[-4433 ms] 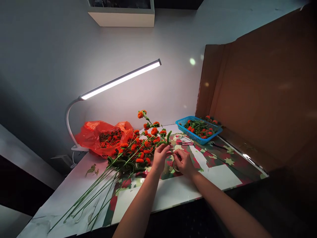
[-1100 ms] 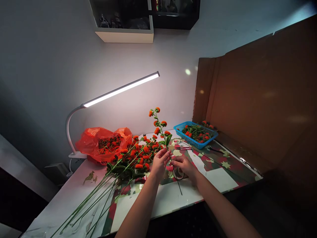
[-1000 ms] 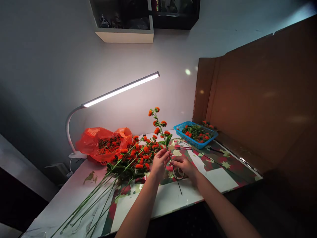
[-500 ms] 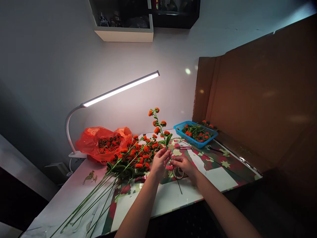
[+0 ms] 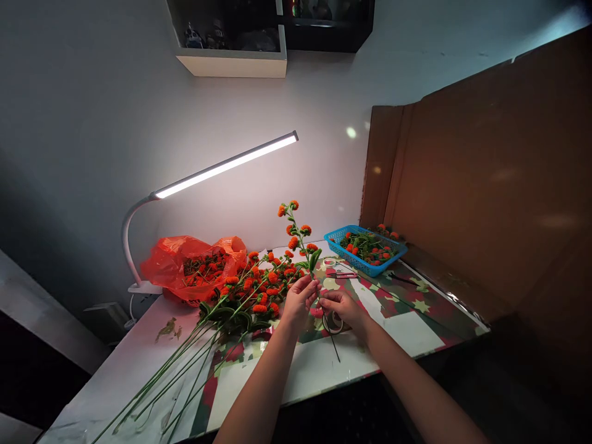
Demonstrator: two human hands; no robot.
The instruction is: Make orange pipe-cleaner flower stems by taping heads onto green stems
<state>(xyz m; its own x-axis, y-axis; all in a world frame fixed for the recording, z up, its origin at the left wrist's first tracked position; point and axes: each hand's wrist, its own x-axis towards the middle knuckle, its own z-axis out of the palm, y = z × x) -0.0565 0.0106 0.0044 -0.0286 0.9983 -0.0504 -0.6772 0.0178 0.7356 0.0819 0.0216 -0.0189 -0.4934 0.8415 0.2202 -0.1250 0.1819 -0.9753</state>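
My left hand (image 5: 300,298) pinches the stem of an upright sprig of small orange flowers (image 5: 297,232) just below its green leaves. My right hand (image 5: 342,306) is closed on the same thin stem right beside it, with a roll of tape (image 5: 333,323) hanging under its fingers. The dark lower end of the stem (image 5: 333,345) slants down toward the table's near edge. Both hands hover just above the patterned table cover (image 5: 393,302).
A heap of long-stemmed orange flowers (image 5: 240,290) lies left of my hands, stems running to the near left corner. An orange plastic bag (image 5: 192,265) of blooms, a lit desk lamp (image 5: 222,166), a blue basket (image 5: 365,246) of blooms, scissors (image 5: 345,275) and a cardboard wall (image 5: 485,185) surround the spot.
Since 4.4 s ago the sprig has been raised from lying slanted to standing upright. Over the last second my hands and the sprig have barely moved.
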